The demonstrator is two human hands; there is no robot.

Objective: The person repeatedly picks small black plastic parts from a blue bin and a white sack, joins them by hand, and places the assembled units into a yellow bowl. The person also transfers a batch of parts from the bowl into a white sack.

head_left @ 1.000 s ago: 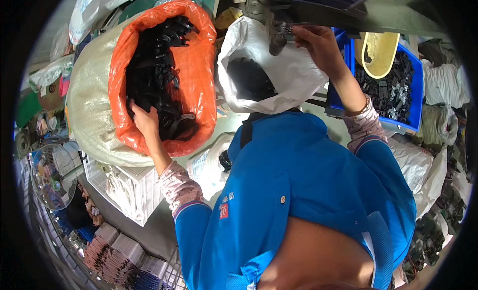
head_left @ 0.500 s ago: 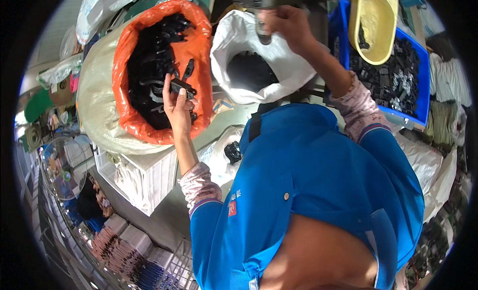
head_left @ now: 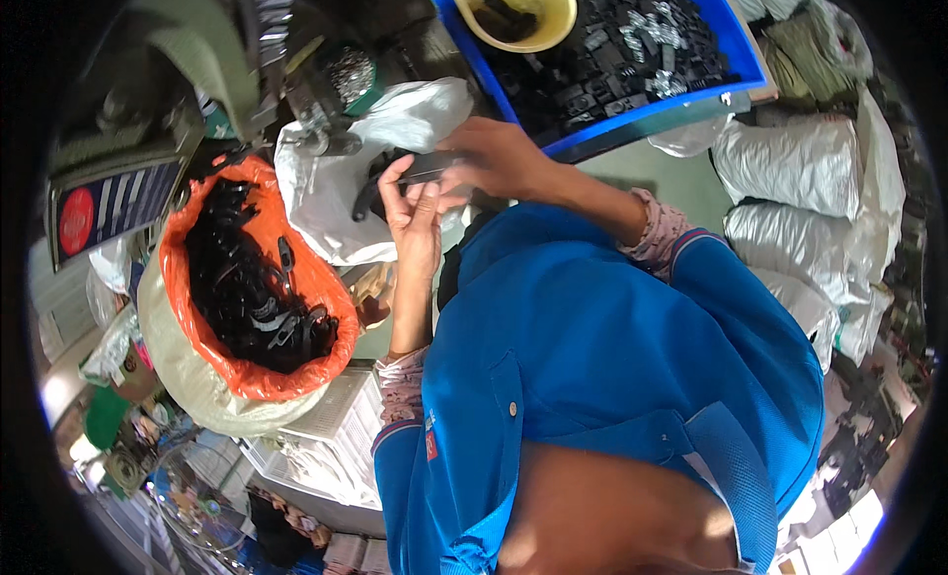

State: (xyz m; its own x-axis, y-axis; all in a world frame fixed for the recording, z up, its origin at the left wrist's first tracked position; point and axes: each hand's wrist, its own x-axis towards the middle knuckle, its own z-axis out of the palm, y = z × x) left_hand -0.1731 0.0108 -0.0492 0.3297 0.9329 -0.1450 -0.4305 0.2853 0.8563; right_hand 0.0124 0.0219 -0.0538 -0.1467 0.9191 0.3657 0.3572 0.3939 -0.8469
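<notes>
Orange bag at left, inside a pale sack, holds a heap of black parts. White bag in the middle, mouth open, dark parts just visible inside. Blue crate far right is full of black parts, some silvery ones on top; a yellow scoop lies in it, partly cut off by the rim. Both hands meet over the white bag. Left hand and right hand pinch one flat black part between fingers, left fingers pressed together under it, right fingers curled over its far end. Part's shape is hard to make out. Grey sacks stacked right. Bench mostly hidden.
</notes>
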